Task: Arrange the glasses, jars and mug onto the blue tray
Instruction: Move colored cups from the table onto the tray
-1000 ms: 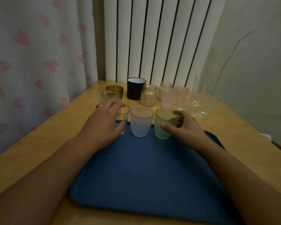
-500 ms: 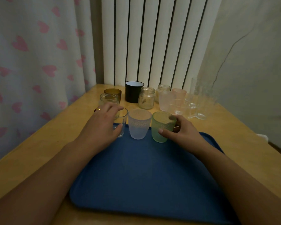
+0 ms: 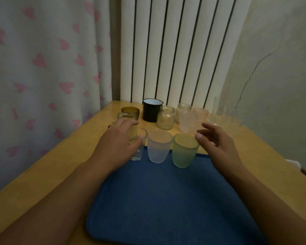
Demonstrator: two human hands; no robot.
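Three upright glasses (image 3: 159, 148) on blue tray (image 3: 166, 200)

No text, label, brand or number can be read anywhere in the head view. The black mug (image 3: 152, 110), the jars (image 3: 165, 117) and the frosted glasses (image 3: 159, 148) show plain surfaces without lettering, and the blue tray (image 3: 166, 200) is unmarked. The curtain (image 3: 42, 68) carries only a pattern of pink hearts, no writing.
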